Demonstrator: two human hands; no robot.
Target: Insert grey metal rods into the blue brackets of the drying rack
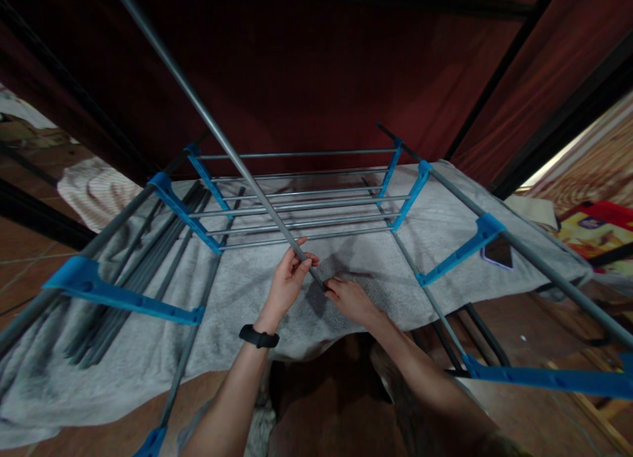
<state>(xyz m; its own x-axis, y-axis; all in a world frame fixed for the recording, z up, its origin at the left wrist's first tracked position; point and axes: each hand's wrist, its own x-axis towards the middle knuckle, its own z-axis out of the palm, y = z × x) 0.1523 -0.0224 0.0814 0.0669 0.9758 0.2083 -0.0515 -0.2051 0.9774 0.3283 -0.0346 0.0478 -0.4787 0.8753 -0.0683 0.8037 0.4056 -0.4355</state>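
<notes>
A long grey metal tube (212, 124) slants from the upper left down to my hands. My left hand (289, 279), with a black band on its wrist, has its thumb and fingers around the tube near its lower end. At that lower end my right hand (349, 299) pinches the tube; its fingertips partly hide the end. Behind my hands stands a partly assembled rack, with blue plastic brackets (180, 210) on both sides and several thin grey crossbars (306, 205) between them. Nearer me, a blue bracket on the left (133, 300) and one on the right (457, 251) carry no crossbar.
A grey towel-like cloth (257, 312) lies under the rack. Several loose grey tubes (143, 272) are bundled on it at left. A phone (498, 254) rests near the right bracket. A red and yellow package (596, 229) sits at far right. Dark frame bars cross the background.
</notes>
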